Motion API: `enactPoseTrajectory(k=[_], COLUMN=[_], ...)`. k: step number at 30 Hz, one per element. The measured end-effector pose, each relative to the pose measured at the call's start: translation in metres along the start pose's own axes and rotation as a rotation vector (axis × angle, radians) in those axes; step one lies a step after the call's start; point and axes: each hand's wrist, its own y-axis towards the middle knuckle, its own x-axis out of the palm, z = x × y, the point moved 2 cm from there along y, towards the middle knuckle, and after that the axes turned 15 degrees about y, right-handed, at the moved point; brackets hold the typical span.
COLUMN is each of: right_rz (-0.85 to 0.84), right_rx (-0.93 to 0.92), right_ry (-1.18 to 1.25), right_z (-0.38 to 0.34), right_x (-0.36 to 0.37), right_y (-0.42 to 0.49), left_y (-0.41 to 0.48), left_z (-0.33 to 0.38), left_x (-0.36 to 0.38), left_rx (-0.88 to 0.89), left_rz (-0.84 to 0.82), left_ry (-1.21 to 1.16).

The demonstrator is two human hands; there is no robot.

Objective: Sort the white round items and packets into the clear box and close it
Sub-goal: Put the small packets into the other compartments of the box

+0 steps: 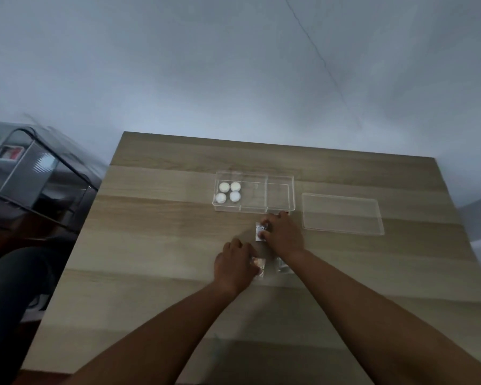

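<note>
A clear box [280, 180] with three compartments stands open on the wooden table. Several white round items [228, 192] lie in its left compartment; the other two hold nothing. The box's clear lid [342, 213] lies flat to the right. My right hand [282, 233] rests just in front of the box, its fingers pinching a silvery packet [259, 232]. My left hand [235, 266] lies nearer me with its fingers on a pinkish packet [258, 266]. A third clear packet [282, 265] shows partly under my right wrist.
The wooden table [161, 245] ends at a pale wall behind. A dark grey appliance with a glass cover [31, 173] stands off the table's left side. A dark trouser leg [11, 287] shows at the lower left.
</note>
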Motion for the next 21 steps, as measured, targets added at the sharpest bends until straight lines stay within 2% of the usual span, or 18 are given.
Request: enactPoseTrajectory(k=[5,9,12,18,21], right_rz=[0.014,0.052,0.114,0.182,0.177], right_rx=[0.044,0.078,0.02,0.024,0.066], right_ry=[0.089,0.232,0.326,0.489,0.539], right_z=[-0.002,-0.002,0.0,-0.003,0.001], right_x=[-0.001,-0.003,-0.011,-0.031,-0.035], right_y=[-0.002,-0.008,-0.011,-0.021,-0.027], left_y=[0.0,0.004,0.017,0.067,0.098], left_z=[-0.001,-0.015,-0.028,-0.028,-0.015], left_x=[-0.001,-0.009,-0.034,-0.113,-0.13], left_rx=[0.004,-0.091,-0.127,-0.09,-0.067], left_rz=[-0.059,-0.122,-0.063,0.149,0.073], left_ry=[-0.043,-0.254,-0.39,-0.485,-0.47])
